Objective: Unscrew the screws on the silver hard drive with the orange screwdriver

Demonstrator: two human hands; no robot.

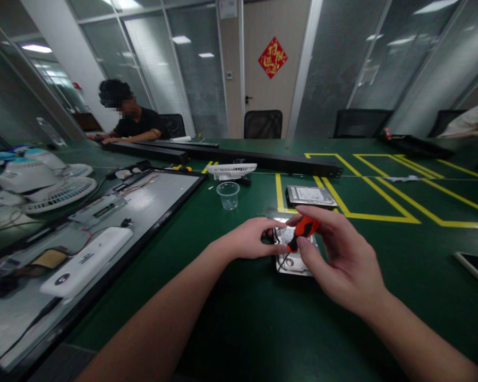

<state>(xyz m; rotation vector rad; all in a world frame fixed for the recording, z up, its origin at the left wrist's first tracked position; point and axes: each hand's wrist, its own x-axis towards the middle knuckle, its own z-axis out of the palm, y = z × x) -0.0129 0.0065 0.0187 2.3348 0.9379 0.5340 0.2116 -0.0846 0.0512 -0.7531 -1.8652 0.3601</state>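
A silver hard drive [290,264] lies on the green table directly in front of me. My left hand [255,237] grips its left side, with the thumb and forefinger reaching onto the top face. In my right hand [342,260] is a screwdriver [302,229] with an orange and black handle, pinched between thumb and fingers. Its thin shaft slants down to the left, toward the drive's near left corner; whether the tip sits in a screw I cannot make out. Just behind, a second hard drive [311,196] rests label side up.
A clear plastic cup [228,196] stands beyond my left hand, before a small white fan part [231,171]. At left lies a large panel [143,204] bearing electronics. Long black bars [263,159] cross the table. A phone-like device [476,270] is at right. Another person [137,124] sits far left.
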